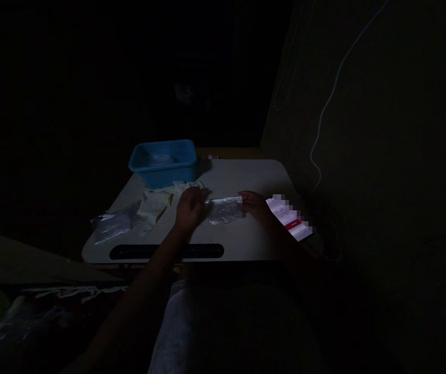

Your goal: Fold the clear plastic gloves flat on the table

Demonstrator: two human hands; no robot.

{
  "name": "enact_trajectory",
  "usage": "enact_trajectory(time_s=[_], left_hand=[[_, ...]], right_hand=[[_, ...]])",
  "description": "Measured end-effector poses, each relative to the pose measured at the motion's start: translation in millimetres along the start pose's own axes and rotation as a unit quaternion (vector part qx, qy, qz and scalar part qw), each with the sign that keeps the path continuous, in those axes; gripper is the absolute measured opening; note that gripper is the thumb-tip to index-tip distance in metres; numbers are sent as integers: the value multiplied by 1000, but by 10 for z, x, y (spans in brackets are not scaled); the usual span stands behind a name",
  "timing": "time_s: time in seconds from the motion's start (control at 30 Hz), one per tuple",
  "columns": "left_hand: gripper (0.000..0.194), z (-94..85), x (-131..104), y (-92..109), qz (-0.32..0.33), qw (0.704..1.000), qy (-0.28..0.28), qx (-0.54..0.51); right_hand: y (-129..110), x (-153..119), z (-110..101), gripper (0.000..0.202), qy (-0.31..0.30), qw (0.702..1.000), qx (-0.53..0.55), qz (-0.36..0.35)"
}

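A clear plastic packet lies flat over the middle of a white table, stretched between both hands. My left hand is closed at the packet's left end, its fingers dim and slightly blurred. At the right end, my right hand pinches the packet's edge with its fingertips. Left of my left hand are a crumpled pale wrapper and another clear plastic packet.
A blue basket with clear plastic inside stands at the table's back left. A lit phone lies by the right edge. A dark slot runs along the front. A white cable hangs on the right.
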State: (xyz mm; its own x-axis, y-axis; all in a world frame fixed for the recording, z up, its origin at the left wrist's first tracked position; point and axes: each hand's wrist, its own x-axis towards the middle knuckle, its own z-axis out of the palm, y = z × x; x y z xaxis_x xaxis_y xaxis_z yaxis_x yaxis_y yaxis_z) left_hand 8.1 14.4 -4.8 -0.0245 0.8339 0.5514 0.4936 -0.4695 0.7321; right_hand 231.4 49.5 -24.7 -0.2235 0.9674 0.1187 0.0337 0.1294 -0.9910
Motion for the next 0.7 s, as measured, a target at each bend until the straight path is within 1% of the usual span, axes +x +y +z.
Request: enact_trajectory(time_s=[0.03, 0.07, 0.1, 0.17, 0.27, 0.37, 0.43, 0.5, 0.6, 0.7], left_hand=[[36, 3, -27, 44, 67, 994, -43, 70], [40, 12, -53, 88, 135, 978, -107, 121], [45, 27, -76, 127, 189, 955, -168, 156], [51, 66, -106, 178, 231, 929, -205, 204], [51, 119, -113, 176, 226, 920, -216, 237], [48, 144, -99, 135, 210, 915, -233, 254], [45, 153, -93, 118, 204, 912, -238, 266], [42, 161, -93, 115, 201, 910, -236, 276], [36, 174, -93, 121, 195, 912, -228, 280], [31, 181, -91, 121, 189, 916, -219, 280]], right_hand=[[-1, 1, 1, 42, 4, 1000, -4, 4], [-5, 0, 2, 42, 9, 1000, -7, 8], [-11, -3, 3, 43, 15, 1000, -9, 12], [-26, -17, 7, 43, 27, 999, -16, 12], [-48, -51, 21, 44, 30, 999, -42, -4], [-61, -74, 39, 48, 5, 998, -64, -8], [-71, -72, 46, 49, 0, 998, -68, -3], [-93, -64, 49, 46, 5, 997, -73, 6], [-155, -69, 47, 34, 3, 996, -92, 14], [-218, -113, 37, 33, -20, 994, -106, 5]])
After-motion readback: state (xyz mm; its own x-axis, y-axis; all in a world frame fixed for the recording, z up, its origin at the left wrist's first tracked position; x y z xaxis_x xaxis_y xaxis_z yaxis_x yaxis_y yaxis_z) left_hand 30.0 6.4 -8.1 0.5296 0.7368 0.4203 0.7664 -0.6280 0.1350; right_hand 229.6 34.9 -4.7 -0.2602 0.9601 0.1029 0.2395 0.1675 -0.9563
